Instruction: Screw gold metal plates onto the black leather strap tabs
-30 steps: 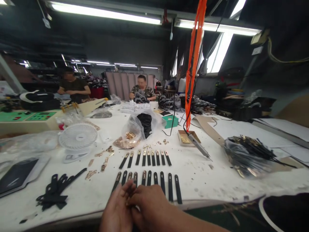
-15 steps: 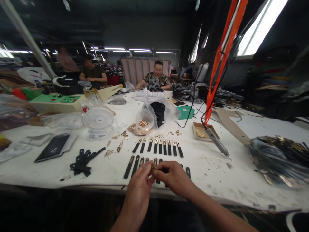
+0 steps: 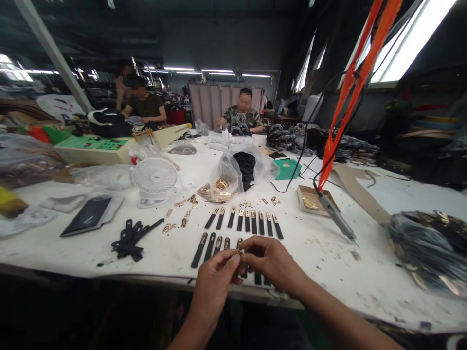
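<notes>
My left hand (image 3: 217,277) and my right hand (image 3: 270,260) meet at the table's front edge. Between their pinched fingertips is a small gold metal piece (image 3: 239,252), mostly covered by the fingers. Under and beyond the hands lie black straps with gold metal plates (image 3: 219,244) in a near row, partly hidden by my hands. A second row of black straps with gold tips (image 3: 247,221) lies farther back. Loose gold plates (image 3: 184,221) are scattered left of that row. A pile of bare black straps (image 3: 129,240) sits farther left.
A white fan (image 3: 153,176), a clear bag of gold parts (image 3: 221,184) and a small carton of gold bits (image 3: 310,200) stand behind the rows. A pen-like tool (image 3: 337,218) hangs from orange strips at right. A co-worker (image 3: 244,112) sits across the table.
The view has shifted slightly, so the table contents appear farther right. My hands stay together at the small gold piece, with the left fingers turned a little more sideways.
</notes>
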`<state>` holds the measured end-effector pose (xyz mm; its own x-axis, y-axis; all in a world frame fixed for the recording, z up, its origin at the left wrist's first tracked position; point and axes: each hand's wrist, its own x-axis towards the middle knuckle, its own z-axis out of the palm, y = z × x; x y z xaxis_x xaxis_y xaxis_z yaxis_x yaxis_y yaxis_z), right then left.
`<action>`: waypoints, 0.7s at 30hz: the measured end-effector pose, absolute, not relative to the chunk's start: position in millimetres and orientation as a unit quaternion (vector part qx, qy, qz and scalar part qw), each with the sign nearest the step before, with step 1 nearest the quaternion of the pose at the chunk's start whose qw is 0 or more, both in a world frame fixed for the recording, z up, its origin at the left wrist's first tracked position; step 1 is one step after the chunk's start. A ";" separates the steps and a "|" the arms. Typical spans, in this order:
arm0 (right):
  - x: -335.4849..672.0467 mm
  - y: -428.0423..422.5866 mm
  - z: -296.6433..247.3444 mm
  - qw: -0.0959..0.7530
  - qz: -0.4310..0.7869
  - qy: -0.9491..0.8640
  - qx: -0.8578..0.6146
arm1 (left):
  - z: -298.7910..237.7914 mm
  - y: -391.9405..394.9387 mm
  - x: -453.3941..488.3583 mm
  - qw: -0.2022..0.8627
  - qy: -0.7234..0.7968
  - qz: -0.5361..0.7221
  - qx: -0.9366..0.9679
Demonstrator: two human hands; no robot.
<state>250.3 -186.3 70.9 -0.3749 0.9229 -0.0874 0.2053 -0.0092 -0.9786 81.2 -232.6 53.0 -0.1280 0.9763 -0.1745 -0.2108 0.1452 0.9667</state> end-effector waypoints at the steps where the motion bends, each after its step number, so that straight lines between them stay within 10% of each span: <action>1: 249.4 -183.9 72.1 0.332 0.544 -0.628 -0.446 | 54.8 -231.3 79.7 0.548 0.522 0.539 0.371; 10: 252.2 -135.6 85.0 0.346 0.491 -0.641 -0.479 | 55.1 -209.8 56.9 0.497 0.547 0.585 0.335; 21: 259.6 -110.1 40.7 0.169 0.383 -0.693 -0.587 | -6.8 -188.3 -29.2 0.389 0.618 0.617 0.292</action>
